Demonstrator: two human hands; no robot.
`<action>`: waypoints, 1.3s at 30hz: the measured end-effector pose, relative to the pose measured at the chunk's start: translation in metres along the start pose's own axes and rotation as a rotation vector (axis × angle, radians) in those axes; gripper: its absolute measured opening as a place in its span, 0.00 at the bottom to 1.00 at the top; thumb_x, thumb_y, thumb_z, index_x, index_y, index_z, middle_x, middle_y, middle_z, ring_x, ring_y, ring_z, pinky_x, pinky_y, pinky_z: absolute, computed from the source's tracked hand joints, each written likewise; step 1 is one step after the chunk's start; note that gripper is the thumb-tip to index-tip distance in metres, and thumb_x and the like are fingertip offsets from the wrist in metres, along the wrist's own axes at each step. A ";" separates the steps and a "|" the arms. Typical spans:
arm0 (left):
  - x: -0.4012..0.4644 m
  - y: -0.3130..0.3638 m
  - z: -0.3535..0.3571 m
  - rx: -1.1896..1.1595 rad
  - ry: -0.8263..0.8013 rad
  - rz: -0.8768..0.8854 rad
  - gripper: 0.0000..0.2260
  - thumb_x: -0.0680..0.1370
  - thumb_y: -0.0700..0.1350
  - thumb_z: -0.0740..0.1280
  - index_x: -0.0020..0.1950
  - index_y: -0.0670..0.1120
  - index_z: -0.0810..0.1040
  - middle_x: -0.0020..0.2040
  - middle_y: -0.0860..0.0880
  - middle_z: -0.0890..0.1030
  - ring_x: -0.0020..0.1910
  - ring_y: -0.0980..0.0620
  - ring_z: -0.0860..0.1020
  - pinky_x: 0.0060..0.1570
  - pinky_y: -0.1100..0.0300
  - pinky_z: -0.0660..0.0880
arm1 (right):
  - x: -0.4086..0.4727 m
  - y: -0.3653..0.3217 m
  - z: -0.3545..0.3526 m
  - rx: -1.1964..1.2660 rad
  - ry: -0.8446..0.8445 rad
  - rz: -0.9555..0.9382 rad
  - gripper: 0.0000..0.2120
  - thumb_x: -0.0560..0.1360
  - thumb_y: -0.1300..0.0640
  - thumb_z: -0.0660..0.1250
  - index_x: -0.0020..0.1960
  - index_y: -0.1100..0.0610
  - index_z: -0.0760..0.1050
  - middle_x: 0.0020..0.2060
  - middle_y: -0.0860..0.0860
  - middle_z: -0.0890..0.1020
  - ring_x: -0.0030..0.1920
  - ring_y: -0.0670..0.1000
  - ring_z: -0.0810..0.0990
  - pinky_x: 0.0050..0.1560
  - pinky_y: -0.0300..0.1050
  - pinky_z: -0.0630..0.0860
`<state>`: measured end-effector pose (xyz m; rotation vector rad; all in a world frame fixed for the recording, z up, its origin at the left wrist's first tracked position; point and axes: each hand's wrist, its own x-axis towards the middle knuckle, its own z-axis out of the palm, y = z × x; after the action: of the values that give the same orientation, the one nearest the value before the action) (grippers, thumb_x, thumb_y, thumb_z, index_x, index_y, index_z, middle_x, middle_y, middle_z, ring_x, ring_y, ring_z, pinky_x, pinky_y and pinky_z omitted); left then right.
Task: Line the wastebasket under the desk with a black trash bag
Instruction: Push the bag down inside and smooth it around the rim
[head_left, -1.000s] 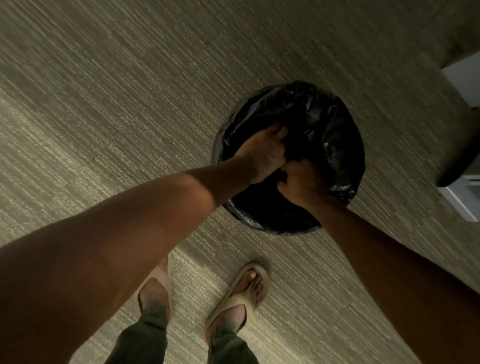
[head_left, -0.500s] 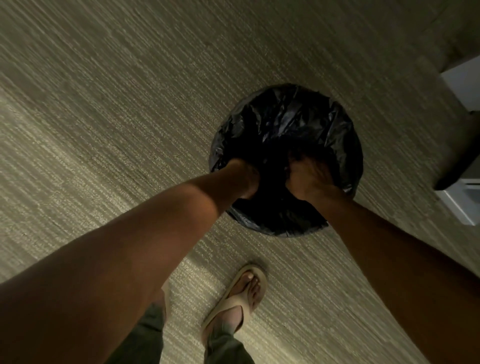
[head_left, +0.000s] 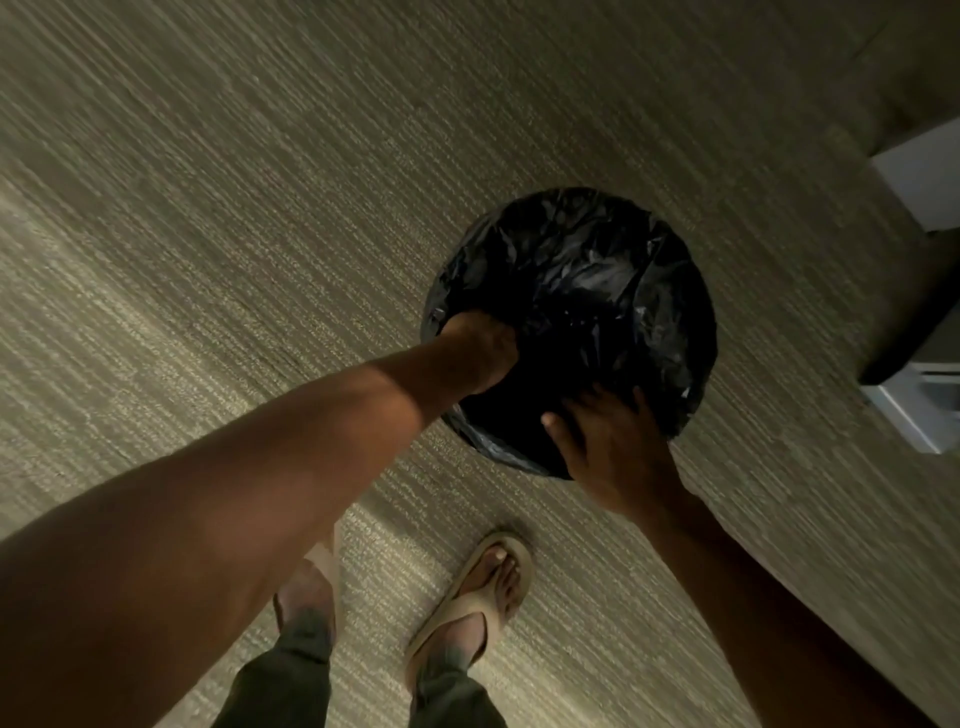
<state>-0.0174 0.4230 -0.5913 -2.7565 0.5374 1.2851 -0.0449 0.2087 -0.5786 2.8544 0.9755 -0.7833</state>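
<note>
A round wastebasket stands on the carpet, wholly covered by a crinkled black trash bag (head_left: 587, 275) that drapes over its rim and dips into its middle. My left hand (head_left: 480, 353) reaches down inside the bag at the left side, its fingers hidden in the dark plastic. My right hand (head_left: 605, 441) lies spread on the near rim, fingers apart, pressing the bag against the edge. The basket's own wall is hidden under the bag.
Grey-beige carpet (head_left: 260, 208) lies all around. White furniture parts (head_left: 924, 176) with a dark leg (head_left: 904, 353) stand at the right edge, close to the basket. My two sandalled feet (head_left: 478, 587) are just in front of the basket.
My right hand has come out of the bag's middle and now lies spread on the near rim. My left hand has stayed deep inside at the left side.
</note>
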 end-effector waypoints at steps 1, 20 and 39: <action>-0.001 -0.001 -0.002 0.006 0.056 0.041 0.16 0.83 0.44 0.61 0.70 0.44 0.77 0.72 0.44 0.77 0.71 0.43 0.74 0.67 0.50 0.72 | -0.002 0.002 -0.001 0.037 0.079 0.022 0.30 0.83 0.38 0.47 0.67 0.54 0.79 0.66 0.52 0.83 0.73 0.55 0.73 0.76 0.63 0.62; -0.015 -0.046 0.019 -0.552 0.875 -0.160 0.34 0.82 0.56 0.59 0.84 0.45 0.53 0.83 0.36 0.55 0.76 0.31 0.66 0.69 0.38 0.71 | -0.010 0.040 0.007 0.582 0.350 0.464 0.42 0.82 0.36 0.56 0.84 0.53 0.40 0.84 0.57 0.45 0.83 0.59 0.51 0.77 0.61 0.64; -0.061 -0.023 0.049 -1.607 0.818 -0.644 0.12 0.79 0.48 0.67 0.56 0.46 0.88 0.47 0.47 0.89 0.48 0.49 0.86 0.49 0.49 0.83 | -0.007 0.016 -0.009 1.368 0.570 1.113 0.13 0.80 0.62 0.64 0.61 0.58 0.82 0.52 0.55 0.84 0.53 0.58 0.82 0.56 0.55 0.79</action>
<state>-0.0816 0.4714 -0.5800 -3.7045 -2.1540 0.2040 -0.0363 0.1934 -0.5695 3.6741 -1.8957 -0.4981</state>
